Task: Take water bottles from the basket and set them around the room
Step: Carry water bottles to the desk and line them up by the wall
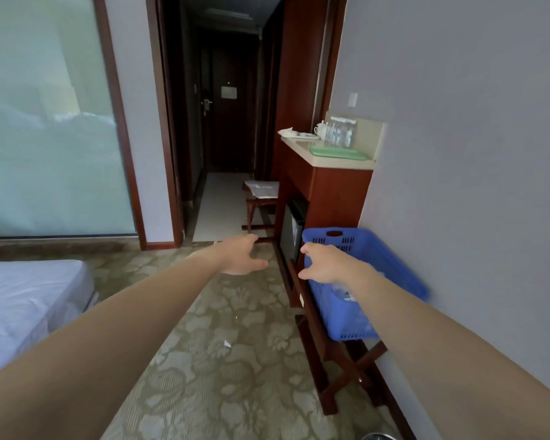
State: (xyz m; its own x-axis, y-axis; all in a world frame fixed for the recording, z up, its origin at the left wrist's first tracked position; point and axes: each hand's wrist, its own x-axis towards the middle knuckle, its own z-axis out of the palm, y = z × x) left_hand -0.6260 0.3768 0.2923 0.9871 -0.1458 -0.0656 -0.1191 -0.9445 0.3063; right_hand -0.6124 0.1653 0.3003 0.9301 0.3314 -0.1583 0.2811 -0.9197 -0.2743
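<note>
Forearms fill the lower corners, both stretched forward. Left hand (240,257) is empty, fingers loosely spread and thumb out, over the carpet (235,360) at frame centre. Right hand (323,265) is also empty, a half-open claw in front of the near rim of the blue basket (381,249); contact unclear, too blurred. Reads as a reach for the basket, nothing picked yet. Basket is moulded plastic with slotted walls and a cut-out handle, parked on a dark wooden folding luggage rack (340,354) against the wall, right of centre, so it's off the floor for an easy grab. Clear crinkly water bottles (346,295) show inside it just past the right wrist; count unreadable. Counter bottles (340,133), clear too, stand on the pale stone countertop (340,163) above, behind a flat green tray (337,152), likely one drop-off spot. Carpet is low-pile floral; white bed sheet (23,300) at lower left.
</note>
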